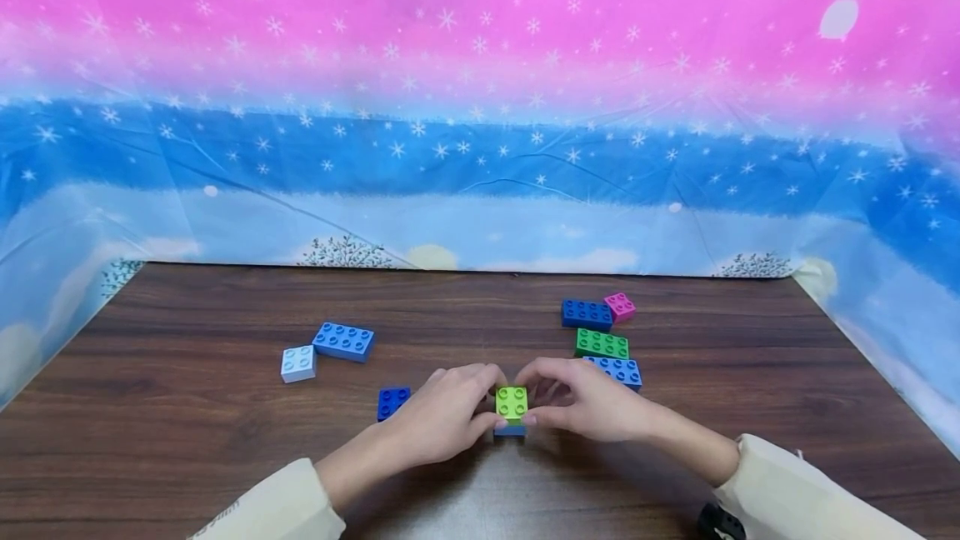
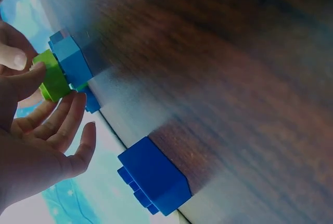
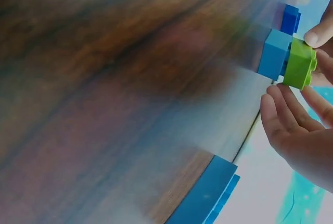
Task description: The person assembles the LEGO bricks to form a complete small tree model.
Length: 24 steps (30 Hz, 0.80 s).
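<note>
A small lime-green brick (image 1: 512,404) sits at the front middle of the table, above a blue brick (image 1: 510,432) that stands on the tabletop. In the right wrist view a narrow gap with studs shows between the lime brick (image 3: 298,63) and the blue brick (image 3: 274,54). My left hand (image 1: 444,408) pinches the lime brick from the left, thumb in front and fingers behind. From the right, my right hand (image 1: 600,402) holds the same brick between thumb and fingers. Most of the blue brick is hidden from above.
A dark blue brick (image 1: 393,402) lies by my left wrist. Farther left are a pale blue brick (image 1: 298,364) and a long blue brick (image 1: 343,341). Beyond my right hand lie blue (image 1: 618,371), green (image 1: 602,344), navy (image 1: 587,314) and pink (image 1: 620,306) bricks.
</note>
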Available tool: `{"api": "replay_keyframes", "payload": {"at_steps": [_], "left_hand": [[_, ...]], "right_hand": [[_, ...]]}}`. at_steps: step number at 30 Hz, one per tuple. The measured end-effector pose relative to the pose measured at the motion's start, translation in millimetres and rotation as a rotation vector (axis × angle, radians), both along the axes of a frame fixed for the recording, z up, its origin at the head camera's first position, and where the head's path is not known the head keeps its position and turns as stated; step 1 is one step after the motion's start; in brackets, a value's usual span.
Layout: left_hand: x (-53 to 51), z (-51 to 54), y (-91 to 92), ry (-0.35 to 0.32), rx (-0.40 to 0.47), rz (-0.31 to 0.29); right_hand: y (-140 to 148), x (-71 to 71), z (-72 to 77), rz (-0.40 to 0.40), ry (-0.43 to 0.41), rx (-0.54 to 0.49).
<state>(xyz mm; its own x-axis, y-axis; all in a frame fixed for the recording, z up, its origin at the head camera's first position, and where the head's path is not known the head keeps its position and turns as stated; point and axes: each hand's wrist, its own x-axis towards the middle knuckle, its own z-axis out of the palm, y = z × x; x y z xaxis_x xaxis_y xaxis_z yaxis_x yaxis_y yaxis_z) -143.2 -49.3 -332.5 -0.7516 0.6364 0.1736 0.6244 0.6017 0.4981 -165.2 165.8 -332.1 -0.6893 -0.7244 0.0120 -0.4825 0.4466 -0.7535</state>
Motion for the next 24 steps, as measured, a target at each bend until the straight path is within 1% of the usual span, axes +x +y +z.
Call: {"api": "replay_keyframes", "payload": {"at_steps": [3,6,16,20,24], "left_hand": [[0.0,0.5,-0.3,-0.007,-0.002,0.001],[-0.4,-0.2,-0.5,-0.016,0.003,0.002],[-1.1,0.2,-1.0,-0.032,0.013,0.004],[-1.2,-0.2,-1.1,-0.025,0.016,0.005],[-1.4,-0.7,-1.4,-0.037,0.024,0.005]], "right_hand": [[-0.1,0.0,-0.9,0.001,0.049,0.000],[-0.1,0.0,-1.9,-0.010,0.064,0.011],[-1.0,1.2,0.6,-0.004,0.053,0.005],[-1.1,2.1,1.0,-0.009,0.047,0.005],[-0.9,2.6,0.7,-0.010,0.044,0.002]]}}
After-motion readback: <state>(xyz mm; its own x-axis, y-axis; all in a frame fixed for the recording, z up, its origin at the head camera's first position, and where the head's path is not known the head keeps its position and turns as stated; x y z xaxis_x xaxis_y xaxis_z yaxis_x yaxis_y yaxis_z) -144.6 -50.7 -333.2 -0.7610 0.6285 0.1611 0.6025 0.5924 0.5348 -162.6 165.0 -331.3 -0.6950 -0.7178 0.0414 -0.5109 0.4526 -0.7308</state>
